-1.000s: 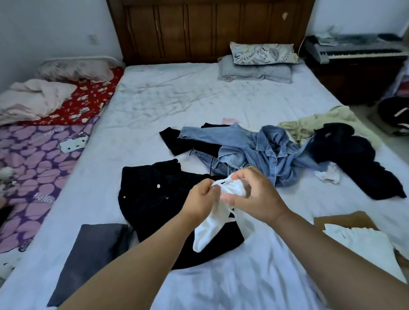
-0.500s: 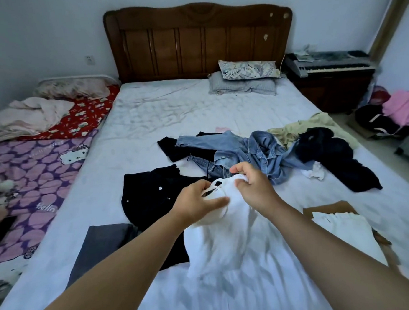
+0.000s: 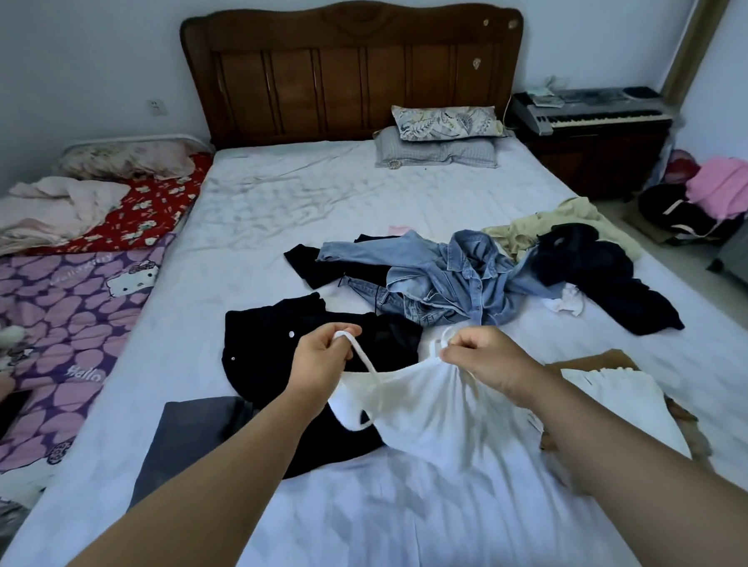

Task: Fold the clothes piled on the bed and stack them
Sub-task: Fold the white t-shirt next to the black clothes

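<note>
The white top (image 3: 431,410) hangs spread between the two hands over the near middle of the bed (image 3: 316,208), held up by its thin straps, probably so its shape can be read and squared before it is laid down for folding. The left hand (image 3: 320,360) has its fingers (image 3: 344,332) curled round one strap, which loops out below the fist; the right hand (image 3: 484,355) has its fingers clamped together on the other strap and the bunched top edge. Holding both straps apart keeps the neckline taut and lets the body drape freely toward the sheet. Behind the top, at about 11 o'clock, a black garment (image 3: 280,349) lies flattened, and a folded grey piece (image 3: 189,436) sits at 9 o'clock from it, likely the start of a stack. At 3 o'clock a folded white piece (image 3: 616,396) rests on something brown (image 3: 593,360), perhaps a second stack. Farther off at 1 o'clock the unsorted pile waits: a denim jacket (image 3: 463,274), dark clothes (image 3: 601,280) and a cream garment (image 3: 547,226). Much of the task looks left to do.
</note>
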### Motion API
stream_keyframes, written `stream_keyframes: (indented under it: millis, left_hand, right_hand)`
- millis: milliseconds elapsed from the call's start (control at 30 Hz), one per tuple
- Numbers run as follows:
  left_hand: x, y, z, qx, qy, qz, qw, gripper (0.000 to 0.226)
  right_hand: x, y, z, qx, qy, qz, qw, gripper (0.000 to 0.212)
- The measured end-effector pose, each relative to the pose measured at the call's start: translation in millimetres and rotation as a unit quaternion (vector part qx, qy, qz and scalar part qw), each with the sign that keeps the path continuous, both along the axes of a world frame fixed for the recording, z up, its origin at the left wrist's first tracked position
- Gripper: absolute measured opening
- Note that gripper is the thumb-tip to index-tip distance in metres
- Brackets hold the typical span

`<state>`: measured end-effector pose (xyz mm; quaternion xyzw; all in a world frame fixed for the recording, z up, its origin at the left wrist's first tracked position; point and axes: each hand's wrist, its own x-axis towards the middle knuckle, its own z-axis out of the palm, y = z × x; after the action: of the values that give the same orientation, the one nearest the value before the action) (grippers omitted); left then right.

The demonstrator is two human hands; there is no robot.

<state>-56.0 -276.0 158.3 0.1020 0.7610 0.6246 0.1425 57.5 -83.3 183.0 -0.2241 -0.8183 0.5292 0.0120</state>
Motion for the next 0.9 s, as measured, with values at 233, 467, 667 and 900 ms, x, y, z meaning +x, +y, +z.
stream_keyframes:
  millis: [233,467,667,900]
  left_hand:
    - [-3,3,15,-0.096,0.094,0.049,0.990,0.012]
    - [18,28,31,0.030,-0.026,0.056,0.998,0.019]
    - [28,46,34,0.142,-0.158,0.064,0.975,0.014]
    - [18,72,28,0.136,-0.171,0.089,0.972,0.019]
  right_hand:
    - [13,16,7,-0.122,0.041,-0.025,0.991,0.022]
    - [30,38,12,-0.155,0.023,0.041,0.987,0.067]
    - [40,56,11,-0.134,0.054,-0.041,0.989,0.023]
    - [34,86,-4,-0.146,0.073,-0.172,0.971,0.029]
